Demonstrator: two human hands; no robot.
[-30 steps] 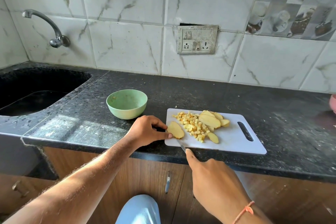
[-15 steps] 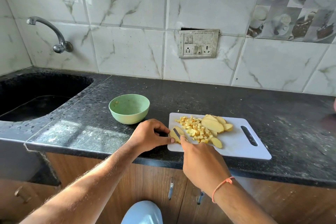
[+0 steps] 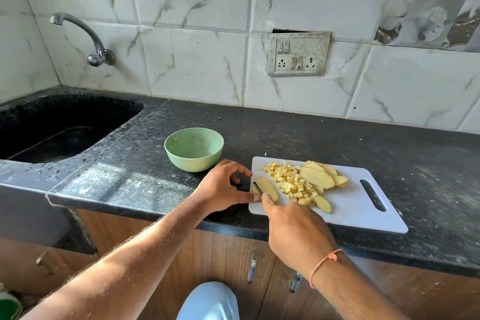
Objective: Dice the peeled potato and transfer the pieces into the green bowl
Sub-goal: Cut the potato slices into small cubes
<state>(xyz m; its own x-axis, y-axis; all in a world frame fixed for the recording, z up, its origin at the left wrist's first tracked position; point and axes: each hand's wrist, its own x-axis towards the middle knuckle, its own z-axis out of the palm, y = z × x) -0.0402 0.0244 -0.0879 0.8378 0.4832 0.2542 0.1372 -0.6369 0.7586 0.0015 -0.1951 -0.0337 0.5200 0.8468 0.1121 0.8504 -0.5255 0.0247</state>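
Note:
A white cutting board (image 3: 358,205) lies on the black counter. On it are a pile of small potato cubes (image 3: 291,182), several potato slices (image 3: 318,176) behind and one slice (image 3: 323,204) in front. A potato slice (image 3: 268,188) lies at the board's left end. My left hand (image 3: 223,187) steadies it with thumb and fingertips. My right hand (image 3: 293,226) grips a knife whose dark blade (image 3: 257,186) lies across the slice's left edge; the handle is hidden in my palm. The green bowl (image 3: 193,148) stands left of the board, holding only a few scraps.
A black sink (image 3: 59,125) is sunk into the counter at the left, with a metal tap (image 3: 85,36) on the tiled wall above. A switch panel (image 3: 298,53) sits on the wall behind the board. Wooden cabinet doors with handles are below the counter edge.
My right hand came up from below the counter edge onto the board and set the knife blade on the slice that my left hand steadies. The camera moved closer.

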